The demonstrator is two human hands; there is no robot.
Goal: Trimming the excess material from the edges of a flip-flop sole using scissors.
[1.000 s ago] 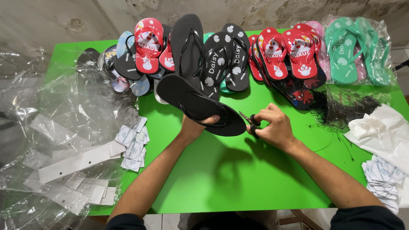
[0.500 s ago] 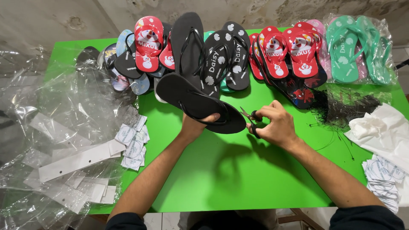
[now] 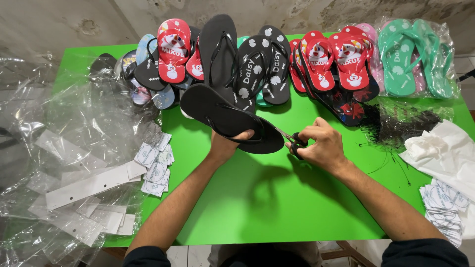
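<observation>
Green table (image 3: 277, 207) under a stained wall: left hand (image 3: 225, 144) grips black flip-flops (image 3: 222, 116), right hand (image 3: 321, 146) clasps scissors (image 3: 293, 140).

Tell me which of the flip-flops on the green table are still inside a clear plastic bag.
The teal pair at the far right end of the row. A shiny clear bag covers it, with a pink pair behind; the red, black and patterned ones lie bare.

Bright green table (image 3: 277, 207) filling most of view, its front edge running along bottom. Rough grey concrete wall (image 3: 74, 22) standing behind table, stains and patches showing, plaster peeling toward top right. Pale tiled floor (image 3: 188, 254) peeking out under table's front edge. Wooden frame piece (image 3: 341, 249) showing below table. Even light falling from above, soft shadows lying on green surface.
</observation>
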